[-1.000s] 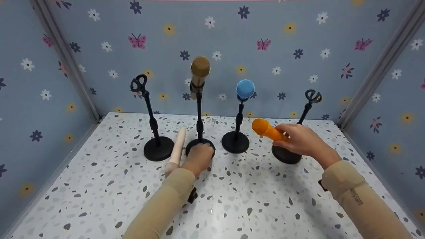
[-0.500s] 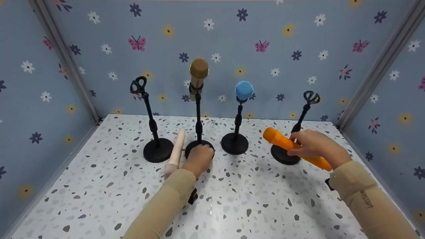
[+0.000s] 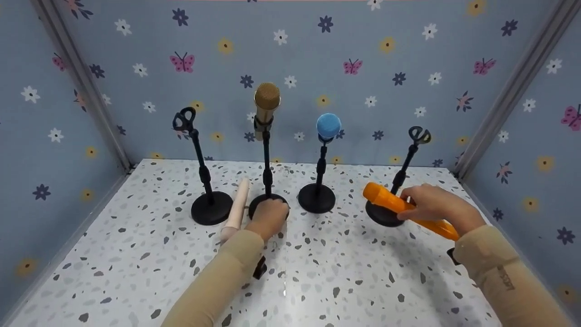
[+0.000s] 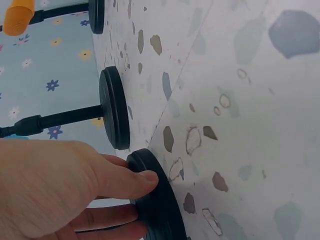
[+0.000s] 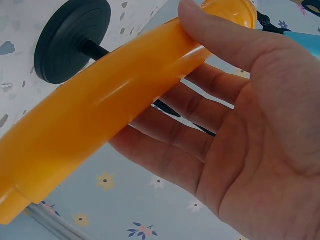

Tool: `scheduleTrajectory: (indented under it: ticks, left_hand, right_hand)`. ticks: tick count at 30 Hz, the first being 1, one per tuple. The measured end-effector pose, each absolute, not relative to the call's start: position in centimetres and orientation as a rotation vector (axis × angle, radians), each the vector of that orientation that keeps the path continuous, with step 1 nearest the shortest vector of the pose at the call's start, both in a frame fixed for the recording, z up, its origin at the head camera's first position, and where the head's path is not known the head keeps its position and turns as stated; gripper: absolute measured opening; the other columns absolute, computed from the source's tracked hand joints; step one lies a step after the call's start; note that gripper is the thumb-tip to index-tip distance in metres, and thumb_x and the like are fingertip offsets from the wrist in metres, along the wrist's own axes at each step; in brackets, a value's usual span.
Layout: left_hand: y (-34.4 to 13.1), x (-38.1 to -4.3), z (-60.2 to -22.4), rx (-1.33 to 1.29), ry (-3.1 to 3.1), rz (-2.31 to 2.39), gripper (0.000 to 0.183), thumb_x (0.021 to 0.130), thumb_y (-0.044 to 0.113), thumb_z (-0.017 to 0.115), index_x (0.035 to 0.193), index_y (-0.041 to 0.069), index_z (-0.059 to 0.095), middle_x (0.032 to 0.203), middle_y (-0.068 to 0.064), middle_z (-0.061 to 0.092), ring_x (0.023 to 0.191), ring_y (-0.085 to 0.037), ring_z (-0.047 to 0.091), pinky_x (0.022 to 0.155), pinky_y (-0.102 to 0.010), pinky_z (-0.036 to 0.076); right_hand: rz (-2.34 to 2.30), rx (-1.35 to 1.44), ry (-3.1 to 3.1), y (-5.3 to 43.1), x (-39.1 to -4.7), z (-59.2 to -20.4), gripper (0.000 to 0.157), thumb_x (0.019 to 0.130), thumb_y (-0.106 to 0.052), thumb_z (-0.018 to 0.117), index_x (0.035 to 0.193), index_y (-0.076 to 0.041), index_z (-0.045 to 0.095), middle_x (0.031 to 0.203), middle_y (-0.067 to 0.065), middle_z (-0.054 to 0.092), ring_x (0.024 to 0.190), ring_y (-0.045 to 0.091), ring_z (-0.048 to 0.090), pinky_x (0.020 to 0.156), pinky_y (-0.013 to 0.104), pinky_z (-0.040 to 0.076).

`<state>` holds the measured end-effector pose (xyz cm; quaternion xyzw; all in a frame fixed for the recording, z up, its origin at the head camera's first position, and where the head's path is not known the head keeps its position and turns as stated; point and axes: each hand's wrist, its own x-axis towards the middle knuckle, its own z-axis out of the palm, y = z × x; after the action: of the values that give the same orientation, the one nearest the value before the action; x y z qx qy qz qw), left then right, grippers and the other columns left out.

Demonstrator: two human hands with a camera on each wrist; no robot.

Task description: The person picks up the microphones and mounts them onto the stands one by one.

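Note:
My left hand (image 3: 268, 217) grips the round black base (image 4: 162, 205) of the stand (image 3: 267, 159) that carries a gold microphone (image 3: 268, 100). The left wrist view shows the thumb on the base's rim and fingers against its other side. In my right hand (image 3: 433, 204) is an orange microphone (image 3: 386, 199), pinched between thumb and fingers and tilted with its head to the upper left. It is held in front of the rightmost stand (image 3: 405, 170), whose clip (image 3: 418, 135) bears nothing. Fingers and palm are plain in the right wrist view, under the orange handle (image 5: 115, 95).
A blue-headed microphone (image 3: 328, 126) sits on a shorter stand (image 3: 320, 181) between the hands. At left stands a bare-clipped stand (image 3: 204, 175), and a pale pink microphone (image 3: 237, 206) lies on the speckled table (image 3: 336, 263). Flowered panels (image 3: 299, 54) enclose the back and sides.
My right hand has drawn the orange microphone to the right and lower, so more of its handle shows. The left hand keeps to the base. The head view has shifted slightly.

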<state>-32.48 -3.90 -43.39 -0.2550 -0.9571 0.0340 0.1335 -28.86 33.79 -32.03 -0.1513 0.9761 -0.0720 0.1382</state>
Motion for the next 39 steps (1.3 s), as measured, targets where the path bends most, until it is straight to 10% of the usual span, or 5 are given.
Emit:
scheduleTrajectory:
  ticks: [18,39]
  left_hand:
    - [6.0,-34.4,-38.9,-1.133,-2.941,-0.576,0.027,0.100,0.019,0.064,0.124,0.008,0.069,0.117,-0.009,0.070,0.106,-0.023,0.066,0.093,-0.039,0.053]
    - [19.6,-36.0,-39.3,-0.928,-2.611,-1.609,0.067,0.106,0.022,0.055,0.163,0.015,0.020,0.164,-0.005,0.029,0.149,-0.015,0.030,0.120,-0.029,0.024]
  right_hand:
    - [-0.535,-0.226,2.875,37.0,-25.0,-31.3,0.065,0.092,-0.052,0.071,0.127,0.001,0.060,0.111,0.016,0.065,0.082,0.022,0.062,0.075,0.040,0.058]
    - [-0.759,-0.115,2.889,39.1,-20.7,-32.3,0.069,0.093,-0.053,0.068,0.129,0.004,0.055,0.110,0.018,0.064,0.079,0.021,0.064,0.066,0.039,0.061]
